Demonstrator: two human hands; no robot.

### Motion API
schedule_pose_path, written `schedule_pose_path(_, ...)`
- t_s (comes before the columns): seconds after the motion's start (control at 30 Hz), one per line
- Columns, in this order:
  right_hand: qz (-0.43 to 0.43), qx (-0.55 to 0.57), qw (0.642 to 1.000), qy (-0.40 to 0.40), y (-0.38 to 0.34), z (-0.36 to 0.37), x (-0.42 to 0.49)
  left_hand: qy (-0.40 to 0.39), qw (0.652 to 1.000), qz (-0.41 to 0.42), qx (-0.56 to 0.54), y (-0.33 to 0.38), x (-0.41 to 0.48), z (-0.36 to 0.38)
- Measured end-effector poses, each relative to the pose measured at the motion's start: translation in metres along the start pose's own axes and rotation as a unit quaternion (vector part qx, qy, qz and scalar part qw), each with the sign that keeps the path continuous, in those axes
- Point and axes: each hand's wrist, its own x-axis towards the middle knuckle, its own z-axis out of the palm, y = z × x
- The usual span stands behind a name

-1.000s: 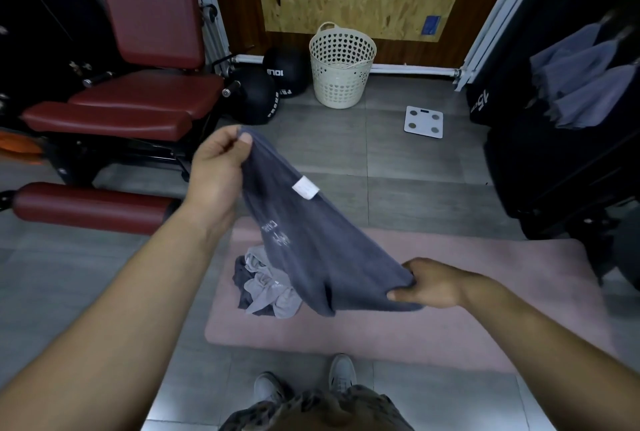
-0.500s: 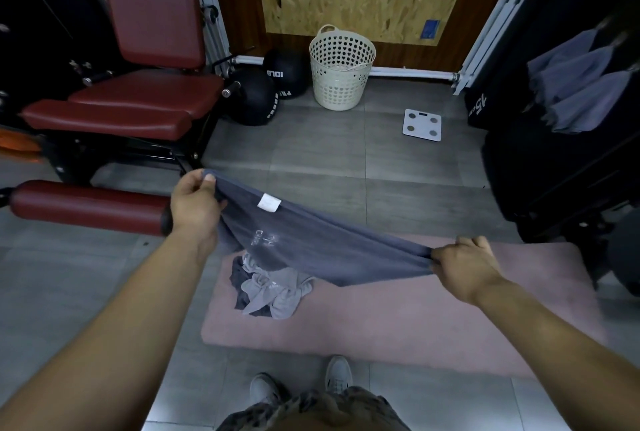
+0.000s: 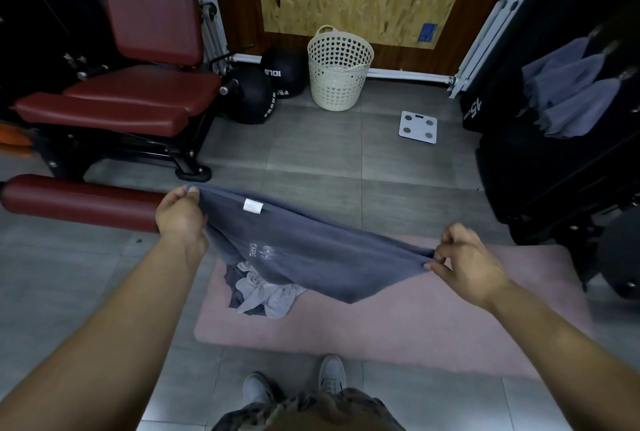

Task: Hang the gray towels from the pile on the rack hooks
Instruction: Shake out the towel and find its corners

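A dark gray towel [image 3: 311,250] with a white tag is stretched out between my hands above the floor. My left hand [image 3: 180,216] grips its left corner and my right hand [image 3: 464,264] pinches its right corner. Below it, a small pile of gray towels [image 3: 263,295] lies crumpled on a pink mat [image 3: 415,326]. On the dark rack [image 3: 554,171] at the right, three gray towels [image 3: 568,95] hang from hooks.
A red exercise bench [image 3: 121,95] with a padded roller [image 3: 79,198] stands at the left. Two black medicine balls [image 3: 256,98], a cream laundry basket [image 3: 339,67] and a white scale [image 3: 418,126] sit on the gray tile floor beyond. My shoes [image 3: 294,385] are at the bottom.
My left hand has dropped and my right hand has moved out to the right, pulling the hanging towel flat and taut between them.
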Motion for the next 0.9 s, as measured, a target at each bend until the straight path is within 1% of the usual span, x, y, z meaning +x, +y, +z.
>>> schedule_pose_path(0.07, 0.033, 0.002, 0.998, -0.057, -0.005, -0.005, 0.003, 0.005, 1.0, 0.009, -0.009, -0.001, 0.005, -0.003)
schedule_pose_path(0.1, 0.067, 0.023, 0.995, -0.07, -0.008, -0.008, 0.005, 0.009, 1.0, 0.012, -0.011, -0.002, 0.007, -0.004)
schedule_pose_path(0.13, 0.111, 0.078, 0.988, -0.067, -0.011, -0.01, 0.007, 0.013, 1.0, 0.014, -0.014, -0.003, 0.01, -0.006)
schedule_pose_path(0.17, 0.156, 0.167, 0.972, -0.049, -0.015, -0.012, 0.008, 0.018, 1.0, 0.014, -0.017, -0.003, 0.012, -0.008)
schedule_pose_path(0.23, 0.21, 0.353, 0.912, 0.016, -0.025, -0.016, 0.012, 0.03, 0.999, 0.013, -0.018, -0.003, 0.014, -0.012)
schedule_pose_path(0.3, 0.215, 0.463, 0.858, 0.065, -0.035, -0.022, 0.018, 0.04, 0.999, 0.011, -0.018, -0.001, 0.016, -0.015)
schedule_pose_path(0.33, 0.211, 0.493, 0.84, 0.081, -0.039, -0.025, 0.021, 0.043, 0.999, 0.013, -0.02, -0.001, 0.017, -0.017)
schedule_pose_path(0.4, 0.214, 0.521, 0.82, 0.104, -0.045, -0.032, 0.027, 0.047, 0.998, 0.016, -0.024, 0.0, 0.019, -0.021)
schedule_pose_path(0.43, 0.217, 0.516, 0.82, 0.119, -0.046, -0.035, 0.029, 0.044, 0.999, 0.017, -0.025, 0.001, 0.018, -0.022)
schedule_pose_path(0.47, 0.222, 0.491, 0.831, 0.138, -0.045, -0.035, 0.032, 0.038, 0.999, 0.019, -0.024, 0.001, 0.019, -0.023)
schedule_pose_path(0.53, 0.245, 0.398, 0.865, 0.181, -0.046, -0.037, 0.037, 0.014, 0.999, 0.035, -0.026, 0.001, 0.016, -0.022)
schedule_pose_path(0.57, 0.261, 0.361, 0.872, 0.203, -0.048, -0.037, 0.04, 0.002, 0.999, 0.045, -0.026, 0.0, 0.014, -0.021)
schedule_pose_path(0.6, 0.275, 0.35, 0.869, 0.217, -0.05, -0.036, 0.042, -0.008, 0.998, 0.053, -0.027, 0.0, 0.012, -0.019)
schedule_pose_path(0.7, 0.301, 0.402, 0.838, 0.214, -0.056, -0.031, 0.05, -0.012, 0.998, 0.061, -0.012, -0.001, 0.009, -0.019)
schedule_pose_path(0.77, 0.314, 0.46, 0.809, 0.188, -0.053, -0.027, 0.051, -0.005, 0.998, 0.065, 0.007, -0.002, 0.01, -0.024)
schedule_pose_path(0.83, 0.329, 0.551, 0.751, 0.157, -0.046, -0.026, 0.048, 0.005, 0.998, 0.064, 0.021, -0.004, 0.012, -0.029)
schedule_pose_path(0.9, 0.321, 0.628, 0.698, 0.125, -0.042, -0.029, 0.045, 0.01, 0.998, 0.063, 0.029, -0.007, 0.012, -0.03)
